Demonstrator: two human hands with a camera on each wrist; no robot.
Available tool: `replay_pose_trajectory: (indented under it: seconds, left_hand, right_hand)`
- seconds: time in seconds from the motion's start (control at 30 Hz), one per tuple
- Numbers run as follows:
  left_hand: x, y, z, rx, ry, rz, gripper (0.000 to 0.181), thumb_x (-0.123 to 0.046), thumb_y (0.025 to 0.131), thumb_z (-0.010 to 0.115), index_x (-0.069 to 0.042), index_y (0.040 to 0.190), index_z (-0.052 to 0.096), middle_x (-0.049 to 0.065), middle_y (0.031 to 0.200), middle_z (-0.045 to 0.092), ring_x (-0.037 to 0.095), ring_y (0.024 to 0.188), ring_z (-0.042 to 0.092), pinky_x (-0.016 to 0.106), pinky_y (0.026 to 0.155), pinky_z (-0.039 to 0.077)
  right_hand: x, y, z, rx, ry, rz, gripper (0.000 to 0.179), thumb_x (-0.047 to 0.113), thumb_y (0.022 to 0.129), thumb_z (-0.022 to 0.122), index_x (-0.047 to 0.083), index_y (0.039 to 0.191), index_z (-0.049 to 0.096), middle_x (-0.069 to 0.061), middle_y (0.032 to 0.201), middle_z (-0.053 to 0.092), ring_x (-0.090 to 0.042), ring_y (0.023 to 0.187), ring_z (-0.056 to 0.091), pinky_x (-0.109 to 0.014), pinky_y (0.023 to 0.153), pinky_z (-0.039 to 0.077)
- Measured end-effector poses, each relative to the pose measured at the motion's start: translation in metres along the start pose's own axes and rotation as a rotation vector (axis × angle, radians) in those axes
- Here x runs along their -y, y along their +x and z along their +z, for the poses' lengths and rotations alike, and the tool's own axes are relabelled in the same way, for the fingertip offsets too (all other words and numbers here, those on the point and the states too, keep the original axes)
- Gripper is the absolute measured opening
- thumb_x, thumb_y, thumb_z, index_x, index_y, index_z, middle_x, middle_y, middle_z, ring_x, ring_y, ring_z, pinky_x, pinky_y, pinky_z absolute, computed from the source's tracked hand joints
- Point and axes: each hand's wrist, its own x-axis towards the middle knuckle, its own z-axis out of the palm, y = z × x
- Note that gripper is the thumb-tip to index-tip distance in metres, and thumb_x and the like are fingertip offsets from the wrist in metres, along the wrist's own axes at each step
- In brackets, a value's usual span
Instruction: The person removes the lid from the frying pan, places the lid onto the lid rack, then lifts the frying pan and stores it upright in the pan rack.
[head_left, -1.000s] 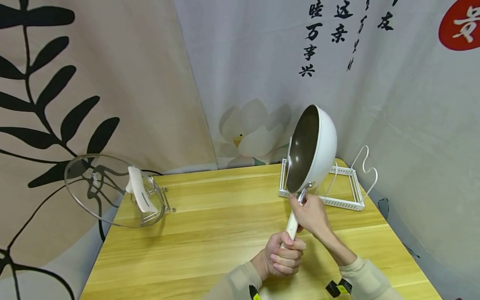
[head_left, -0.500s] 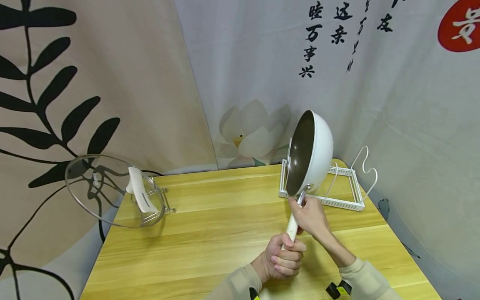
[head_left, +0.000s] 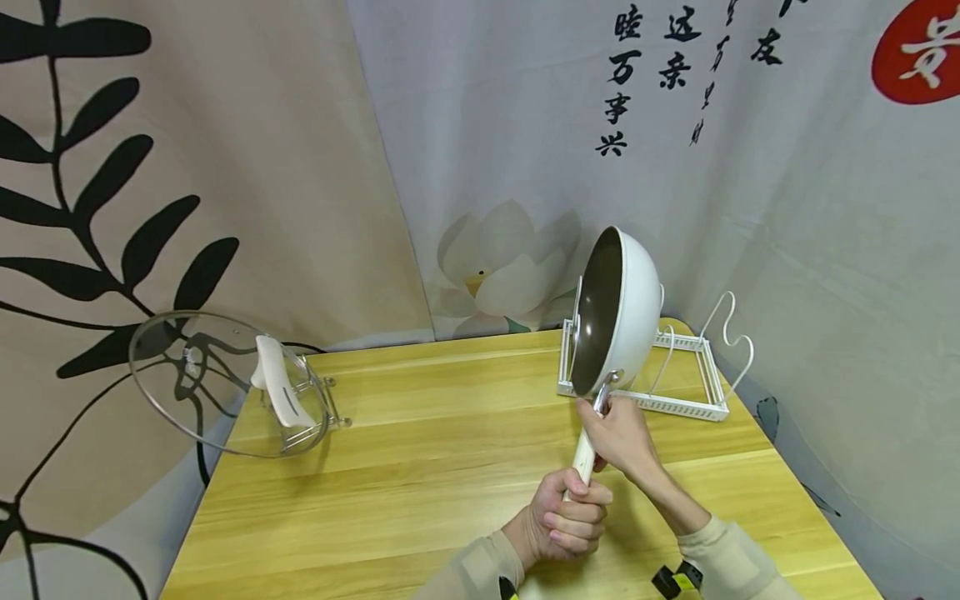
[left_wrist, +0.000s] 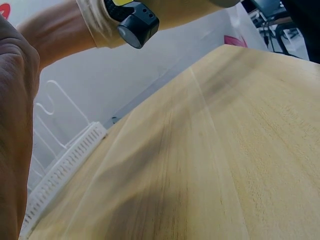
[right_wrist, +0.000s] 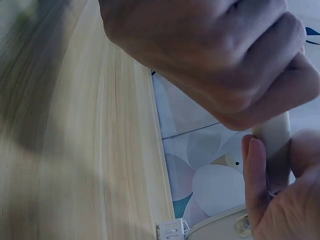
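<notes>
A white wok-style pan [head_left: 636,300] with a dark inside [head_left: 600,308] stands on its side at the back right, its mouth turned left. It overlaps a white rack [head_left: 686,408] with wire dividers in the head view. My left hand [head_left: 567,514] grips the end of the pale handle [head_left: 583,458]. Further up, by the metal collar, my right hand [head_left: 621,429] holds the same handle. In the right wrist view, the left fist [right_wrist: 215,55] is above and the right thumb and fingers [right_wrist: 255,175] pinch the handle. The left wrist view leaves the pan out.
At the table's left end, a glass lid [head_left: 217,450] with a white handle [head_left: 281,379] leans on a wire stand [head_left: 300,437]. White wire loops [head_left: 731,333] rise at the rack's right. Printed curtains [head_left: 510,125] hang behind the wooden table [head_left: 412,433].
The pan has come down slightly and shifted a little left toward the rack. Both hands keep their grip on the handle, almost unmoved. The lid and rack stay where they were.
</notes>
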Motion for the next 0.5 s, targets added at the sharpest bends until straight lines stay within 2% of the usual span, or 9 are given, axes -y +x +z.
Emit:
replay_pose_trajectory:
  seconds: [0.33, 0.5]
  left_hand:
    - [0.0003, -0.0014, -0.0034, -0.019, 0.004, -0.018, 0.042, -0.03, 0.089, 0.072, -0.025, 0.07, 0.035, -0.012, 0.045, 0.018, 0.005, 0.034, 0.018, 0.021, 0.035, 0.016]
    - [0.0024, -0.0039, -0.0091, -0.039, 0.012, -0.022, 0.043, -0.031, 0.089, 0.072, -0.026, 0.07, 0.034, -0.012, 0.046, 0.019, 0.005, 0.035, 0.017, 0.021, 0.036, 0.015]
  right_hand:
    - [-0.0013, 0.0, 0.0, 0.007, -0.004, 0.012, 0.038, 0.029, 0.11, 0.069, 0.006, 0.08, 0.065, -0.006, 0.054, 0.063, -0.02, 0.038, 0.064, -0.067, 0.053, 0.064]
    - [-0.0029, -0.0007, 0.0, 0.017, -0.005, 0.009, 0.039, 0.029, 0.11, 0.069, 0.006, 0.08, 0.065, -0.006, 0.054, 0.062, -0.021, 0.038, 0.064, -0.058, 0.047, 0.063]
